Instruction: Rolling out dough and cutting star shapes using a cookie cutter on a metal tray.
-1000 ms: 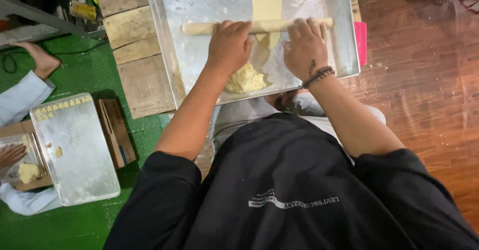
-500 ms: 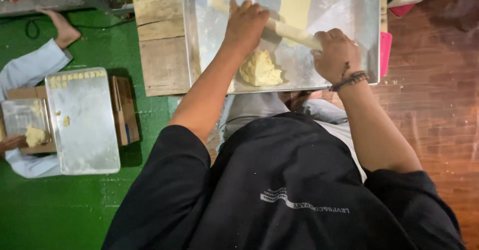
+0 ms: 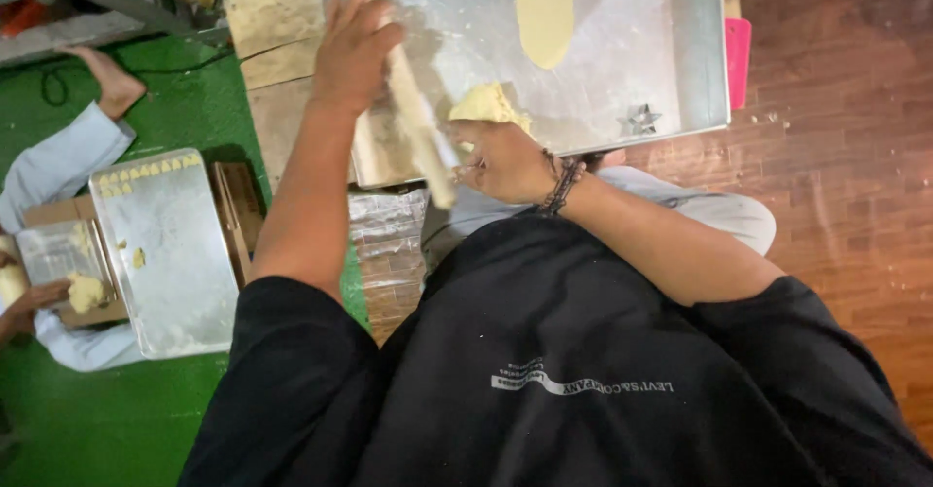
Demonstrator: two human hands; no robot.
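Both our hands grip the wooden rolling pin (image 3: pixel 413 108): left hand (image 3: pixel 352 50) with fingers wrapped near its far end, right hand (image 3: pixel 501 161) with fingers closed at its near end. Its long axis runs steeply away from us, tilted leftward, over the metal tray (image 3: pixel 671 69), beside a dough lump (image 3: pixel 486 103).

One rolling pin (image 3: pixel 408 108). Two metal trays: a large tray (image 3: pixel 680 50) ahead and a smaller tray (image 3: pixel 170 254) on the green floor at left. Two pieces of dough on the large tray: one flattened strip (image 3: pixel 546 6) and one rough lump (image 3: pixel 489 104). One star-shaped cutter (image 3: pixel 641 119). One row of small cut pieces (image 3: pixel 146 171) along the smaller tray's top edge, too small to count exactly. One beaded bracelet (image 3: pixel 564 184). One pink board (image 3: pixel 739 50) beside the large tray.
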